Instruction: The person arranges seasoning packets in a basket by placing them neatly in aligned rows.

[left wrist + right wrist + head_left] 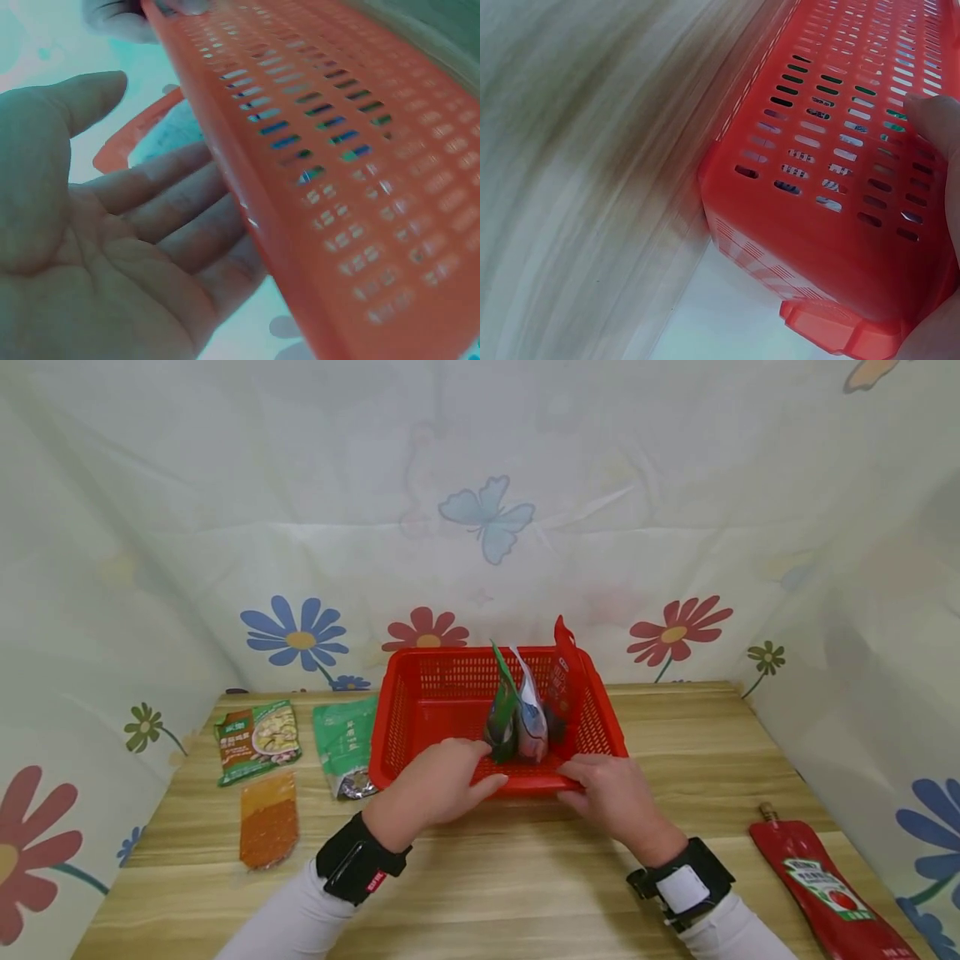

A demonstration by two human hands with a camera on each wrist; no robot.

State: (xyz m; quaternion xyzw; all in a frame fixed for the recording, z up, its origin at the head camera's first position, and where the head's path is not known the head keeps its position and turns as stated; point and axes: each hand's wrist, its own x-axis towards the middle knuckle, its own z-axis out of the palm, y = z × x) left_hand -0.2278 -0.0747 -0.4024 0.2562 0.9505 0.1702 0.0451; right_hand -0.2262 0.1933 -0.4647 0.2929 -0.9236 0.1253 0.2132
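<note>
A red perforated plastic basket point(442, 714) stands at the back middle of the table. In its right half a green packet point(501, 718), a white-and-blue packet point(532, 728) and a red packet point(567, 689) stand upright side by side. My left hand point(435, 785) is at the front rim, left of the packets. In the left wrist view the left hand point(112, 247) has fingers extended behind the rim, thumb apart from it. My right hand point(618, 793) grips the front rim near the right corner; its thumb point(934, 120) presses the outer wall in the right wrist view.
Left of the basket lie a green pouch point(347, 743), a green-and-brown food packet point(258, 741) and a clear packet of orange-brown contents point(268, 822). A red capped ketchup pouch point(828, 889) lies at the front right. Flower-patterned cloth point(360, 568) encloses the back and sides.
</note>
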